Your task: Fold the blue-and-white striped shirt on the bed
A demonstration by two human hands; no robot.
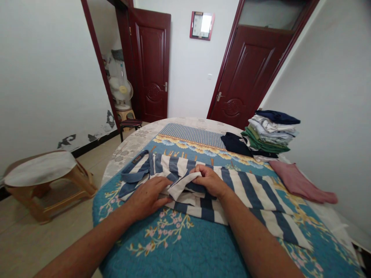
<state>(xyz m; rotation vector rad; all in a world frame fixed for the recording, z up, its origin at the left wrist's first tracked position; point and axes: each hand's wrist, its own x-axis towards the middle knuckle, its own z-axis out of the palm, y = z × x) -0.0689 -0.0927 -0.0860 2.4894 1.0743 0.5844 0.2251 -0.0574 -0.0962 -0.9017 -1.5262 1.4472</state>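
A blue-and-white striped shirt (243, 185) lies lengthwise across the quilted cloth, with its blue collar (135, 175) at the left. My right hand (210, 180) pinches a white-edged piece of it, perhaps a cuff, raised slightly above the rest. Beside the collar, my left hand (150, 197) has its fingers and thumb closed on the shirt's fabric, partly tucked under a fold. The fingertips of my left hand are partly hidden by the cloth.
A teal floral quilted cloth (174, 255) covers the round table. At the back right stands a stack of folded clothes (271, 133), with a dark folded garment (236, 143) beside it and a pink garment (301, 181) nearer. A stool (43, 173) stands at the left.
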